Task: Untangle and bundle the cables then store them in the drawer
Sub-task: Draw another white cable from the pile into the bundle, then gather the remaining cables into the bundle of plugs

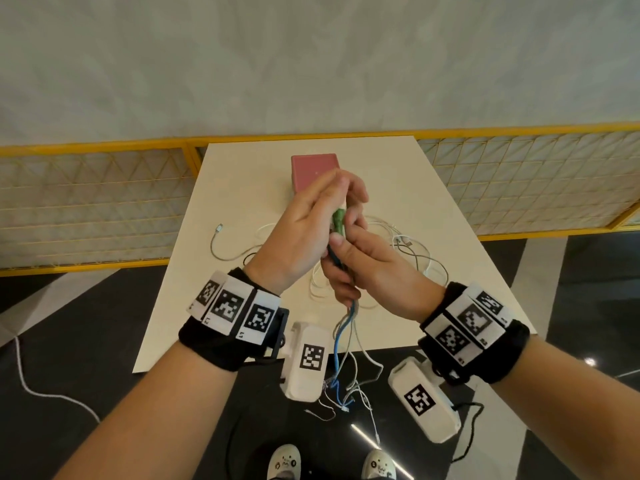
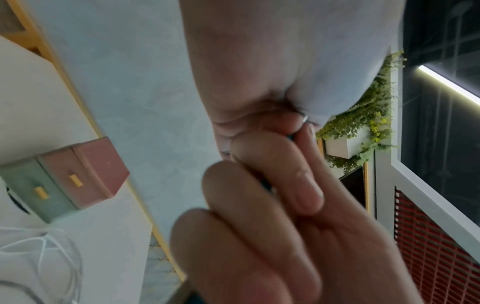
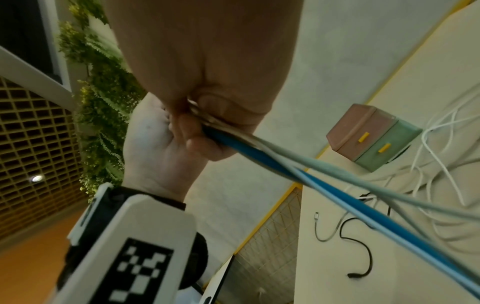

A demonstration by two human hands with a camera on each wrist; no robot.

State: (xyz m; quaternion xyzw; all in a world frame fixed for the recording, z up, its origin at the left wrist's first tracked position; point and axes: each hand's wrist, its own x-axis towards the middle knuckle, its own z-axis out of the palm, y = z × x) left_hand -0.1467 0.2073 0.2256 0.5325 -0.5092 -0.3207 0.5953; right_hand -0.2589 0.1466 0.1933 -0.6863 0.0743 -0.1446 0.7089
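Clearly bundling is in hand: above the surface point(image 1: 415, 188), the right hand point(image 1: 374, 268) clenches the blue-and-grey cables point(image 1: 341, 336) while the left hand point(image 1: 301, 233) pinches a green tie point(image 1: 337, 220) round them. Next, cinching it, then the closed drawer unit point(image 3: 374, 136).

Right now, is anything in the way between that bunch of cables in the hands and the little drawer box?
Only loose white cables lie on the table below, none blocking the drawer box. Both its drawers look closed, though, so one needs opening before the held bundle goes in.
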